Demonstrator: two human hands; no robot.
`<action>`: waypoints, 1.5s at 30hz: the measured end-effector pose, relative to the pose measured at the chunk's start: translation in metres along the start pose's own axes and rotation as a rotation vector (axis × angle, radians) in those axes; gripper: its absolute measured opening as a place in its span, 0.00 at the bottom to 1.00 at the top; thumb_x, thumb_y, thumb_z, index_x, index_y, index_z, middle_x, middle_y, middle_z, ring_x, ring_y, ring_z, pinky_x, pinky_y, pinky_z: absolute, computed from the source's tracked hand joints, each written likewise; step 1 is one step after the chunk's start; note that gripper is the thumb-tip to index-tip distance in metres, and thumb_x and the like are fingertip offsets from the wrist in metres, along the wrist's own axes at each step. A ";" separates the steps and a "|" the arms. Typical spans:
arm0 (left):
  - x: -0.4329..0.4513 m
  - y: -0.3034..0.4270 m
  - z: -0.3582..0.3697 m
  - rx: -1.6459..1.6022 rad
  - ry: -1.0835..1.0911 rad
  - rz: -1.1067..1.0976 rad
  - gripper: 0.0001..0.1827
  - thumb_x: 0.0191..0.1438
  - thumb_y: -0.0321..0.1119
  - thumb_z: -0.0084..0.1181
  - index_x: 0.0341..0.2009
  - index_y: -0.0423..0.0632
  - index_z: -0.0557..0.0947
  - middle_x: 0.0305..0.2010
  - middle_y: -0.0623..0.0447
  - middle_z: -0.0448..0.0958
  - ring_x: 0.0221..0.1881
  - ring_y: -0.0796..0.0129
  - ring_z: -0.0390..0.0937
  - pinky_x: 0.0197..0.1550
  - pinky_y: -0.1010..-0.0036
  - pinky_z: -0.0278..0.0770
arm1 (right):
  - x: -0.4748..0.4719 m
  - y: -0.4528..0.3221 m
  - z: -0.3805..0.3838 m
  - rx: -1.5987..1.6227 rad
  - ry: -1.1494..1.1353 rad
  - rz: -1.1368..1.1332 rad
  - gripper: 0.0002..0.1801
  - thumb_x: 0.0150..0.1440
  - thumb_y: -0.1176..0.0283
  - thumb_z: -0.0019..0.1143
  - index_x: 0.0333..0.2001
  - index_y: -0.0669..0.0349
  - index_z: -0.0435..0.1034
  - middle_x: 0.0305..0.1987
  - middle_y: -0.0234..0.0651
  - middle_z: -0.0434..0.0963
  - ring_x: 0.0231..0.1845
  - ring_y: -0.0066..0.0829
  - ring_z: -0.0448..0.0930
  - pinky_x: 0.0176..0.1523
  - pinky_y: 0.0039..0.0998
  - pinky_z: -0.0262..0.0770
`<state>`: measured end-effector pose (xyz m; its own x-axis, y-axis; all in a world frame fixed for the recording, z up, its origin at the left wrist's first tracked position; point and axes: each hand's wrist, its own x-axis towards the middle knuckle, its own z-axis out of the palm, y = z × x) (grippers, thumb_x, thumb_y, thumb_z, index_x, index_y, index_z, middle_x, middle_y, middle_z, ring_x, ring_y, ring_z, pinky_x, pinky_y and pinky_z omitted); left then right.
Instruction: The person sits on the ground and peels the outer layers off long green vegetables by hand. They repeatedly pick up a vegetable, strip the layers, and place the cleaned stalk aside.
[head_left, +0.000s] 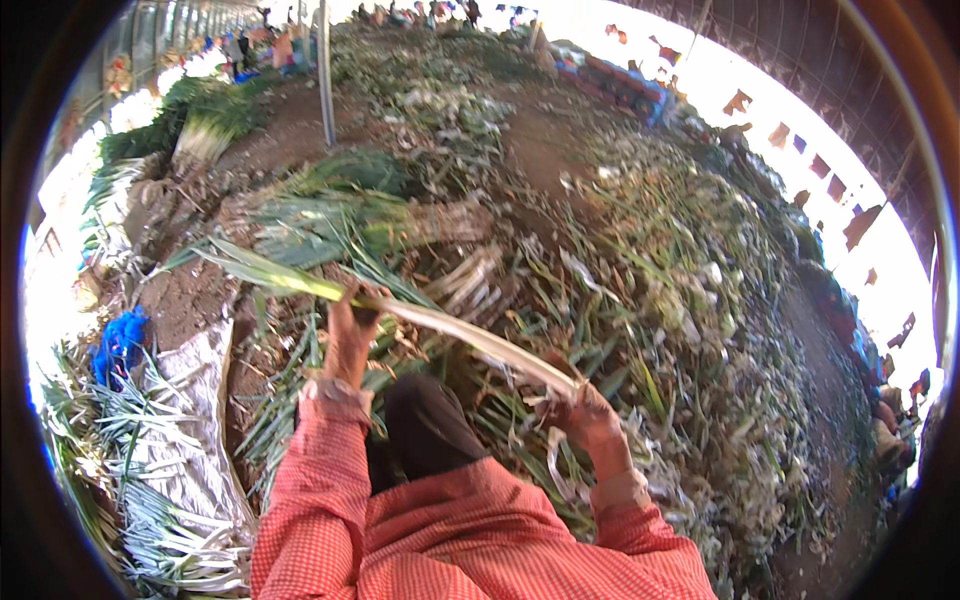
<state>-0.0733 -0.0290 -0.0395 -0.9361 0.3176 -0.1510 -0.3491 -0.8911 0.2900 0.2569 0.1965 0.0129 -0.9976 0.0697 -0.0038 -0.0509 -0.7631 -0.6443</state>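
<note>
A long green onion (465, 330) stretches across the front of me, its green leaves towards the upper left and its pale root end towards the lower right. My left hand (355, 319) is closed around it where the green meets the white. At the root end, my right hand (589, 416) grips the stalk, with thin peeled skin hanging close by. Beyond my left hand lies a bundle of green onions (375, 225) on the soil, and a smaller group of white stalks (472, 281) rests to the right of it.
Loose leaves and peelings (690, 337) cover the ground to the right. At the left, green onions lie on a pale woven sheet (195, 420), beside blue netting (120, 346). A metal post (325, 82) stands ahead, near more bundles (206, 124). People are far off at the top.
</note>
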 end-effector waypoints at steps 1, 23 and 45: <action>0.005 -0.001 -0.002 -0.016 -0.032 -0.065 0.03 0.56 0.28 0.51 0.32 0.49 0.71 0.23 0.53 0.71 0.26 0.63 0.72 0.40 0.54 0.73 | 0.003 0.001 0.006 -0.098 0.043 -0.041 0.40 0.54 0.62 0.59 0.65 0.64 0.49 0.43 0.41 0.73 0.36 0.31 0.78 0.40 0.37 0.79; -0.027 -0.061 -0.007 0.016 -0.049 -0.252 0.05 0.56 0.28 0.54 0.33 0.43 0.70 0.22 0.51 0.67 0.25 0.61 0.69 0.37 0.60 0.74 | 0.110 0.073 0.074 -2.287 0.080 -0.388 0.25 0.56 0.74 0.46 0.58 0.66 0.57 0.47 0.52 0.70 0.47 0.46 0.73 0.51 0.43 0.66; -0.045 -0.094 0.004 0.057 0.363 -0.332 0.07 0.57 0.30 0.53 0.35 0.41 0.71 0.22 0.54 0.65 0.16 0.71 0.60 0.18 0.71 0.66 | 0.022 0.057 0.076 -2.046 0.141 -0.418 0.15 0.48 0.72 0.58 0.38 0.65 0.64 0.22 0.50 0.74 0.24 0.51 0.76 0.28 0.43 0.68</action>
<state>0.0015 0.0416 -0.0558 -0.7023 0.4387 -0.5607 -0.6371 -0.7387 0.2200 0.2282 0.1056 0.0345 -0.9284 0.1224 0.3508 -0.0074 0.9378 -0.3470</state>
